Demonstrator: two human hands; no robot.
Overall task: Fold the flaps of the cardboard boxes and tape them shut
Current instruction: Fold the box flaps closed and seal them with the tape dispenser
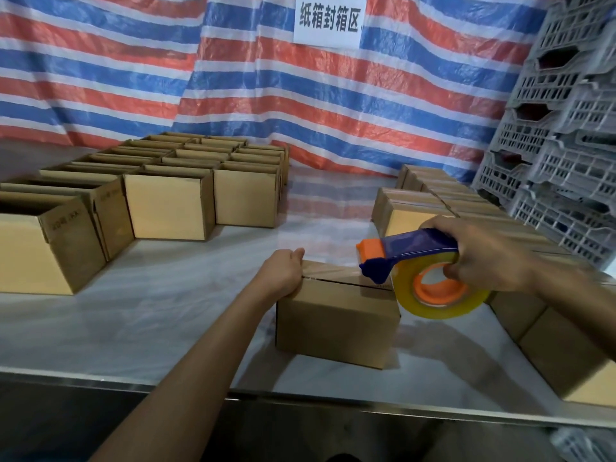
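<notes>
A small cardboard box (336,325) stands in front of me on the table, its top flaps folded down with a dark seam between them. My left hand (283,273) grips the box's left top edge, fingers curled over it. My right hand (480,253) holds a blue and orange tape dispenser (410,258) with a clear yellowish tape roll (440,291), hovering over the box's right end. The dispenser's blue nose sits just above the seam.
Several open boxes (166,201) stand in rows at the back left. Closed boxes (433,201) line the right side up to the near corner. Grey plastic crates (566,128) are stacked at far right. A striped tarp (233,78) hangs behind. The table's metal edge (300,400) runs below.
</notes>
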